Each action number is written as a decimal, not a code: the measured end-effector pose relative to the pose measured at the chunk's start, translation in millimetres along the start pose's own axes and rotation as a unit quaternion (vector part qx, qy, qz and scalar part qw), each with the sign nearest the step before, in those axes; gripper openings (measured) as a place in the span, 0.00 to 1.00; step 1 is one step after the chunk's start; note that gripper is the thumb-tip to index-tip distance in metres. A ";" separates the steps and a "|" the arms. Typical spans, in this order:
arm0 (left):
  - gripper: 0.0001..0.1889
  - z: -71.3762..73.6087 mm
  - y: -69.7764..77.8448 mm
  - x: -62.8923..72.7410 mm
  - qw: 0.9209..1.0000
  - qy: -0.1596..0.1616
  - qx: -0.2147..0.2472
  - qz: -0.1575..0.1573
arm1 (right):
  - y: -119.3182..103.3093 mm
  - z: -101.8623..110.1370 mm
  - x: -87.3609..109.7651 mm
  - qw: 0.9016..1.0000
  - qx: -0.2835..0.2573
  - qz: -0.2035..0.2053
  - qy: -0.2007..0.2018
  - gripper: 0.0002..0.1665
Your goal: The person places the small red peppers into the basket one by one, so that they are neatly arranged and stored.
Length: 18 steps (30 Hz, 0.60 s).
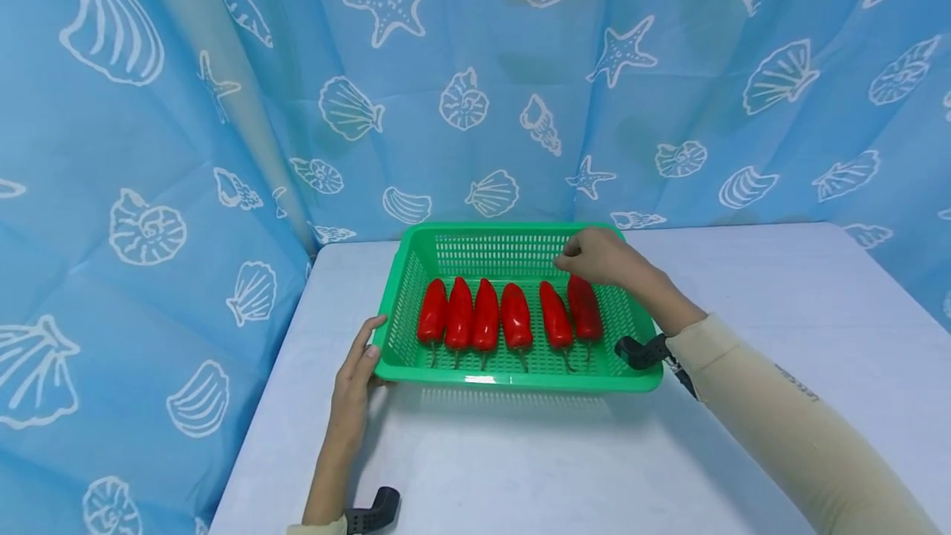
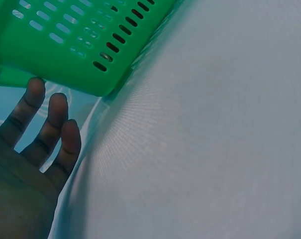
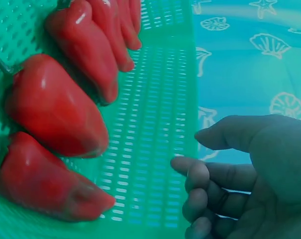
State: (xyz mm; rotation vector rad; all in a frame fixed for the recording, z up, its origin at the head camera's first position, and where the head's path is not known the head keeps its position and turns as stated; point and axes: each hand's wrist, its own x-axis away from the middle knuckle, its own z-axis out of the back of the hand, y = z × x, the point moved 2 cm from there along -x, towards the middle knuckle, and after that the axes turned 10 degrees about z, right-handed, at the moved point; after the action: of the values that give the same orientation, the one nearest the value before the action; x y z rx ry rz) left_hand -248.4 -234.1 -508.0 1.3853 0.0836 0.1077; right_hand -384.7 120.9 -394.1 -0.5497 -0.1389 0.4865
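Note:
Several red peppers (image 1: 516,316) lie side by side in a green plastic basket (image 1: 520,380), their stems pointing toward the near wall. My left hand (image 1: 353,382) rests against the basket's left rim near the front corner. In the left wrist view three of its fingers are extended beside the basket wall; its thumb is out of that view. Over the right part of the basket hovers my right hand (image 1: 600,256), above the tip of the rightmost pepper (image 1: 584,312). Nothing sits between its thumb and loosely bent fingers in the right wrist view.
The basket stands on a table with a white cloth (image 1: 520,469). Behind and to the left hangs a blue curtain (image 1: 416,147) with white shell and starfish prints. A black wrist strap (image 1: 375,510) is on the left arm, another (image 1: 642,351) on the right.

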 end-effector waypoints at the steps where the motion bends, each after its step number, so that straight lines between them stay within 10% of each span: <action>1: 0.23 0.1 -0.6 -0.5 1.000 -0.001 -0.001 -0.002 | -0.9 1.6 0.9 1.000 -0.003 0.003 0.002 0.19; 11: 0.25 8.8 -5.0 -5.6 1.000 0.014 -0.011 -0.015 | -3.2 12.0 17.4 0.998 -0.009 0.054 0.039 0.16; 18: 0.22 23.2 -6.3 -7.8 0.996 0.083 0.003 0.018 | 5.7 18.4 43.2 0.996 0.003 0.054 0.073 0.15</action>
State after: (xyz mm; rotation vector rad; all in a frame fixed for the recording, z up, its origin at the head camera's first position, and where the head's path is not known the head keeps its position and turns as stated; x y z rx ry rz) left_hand -253.1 -258.9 -510.0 1.3819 0.1967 0.2529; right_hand -353.7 154.4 -381.6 -0.5873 0.0322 0.5493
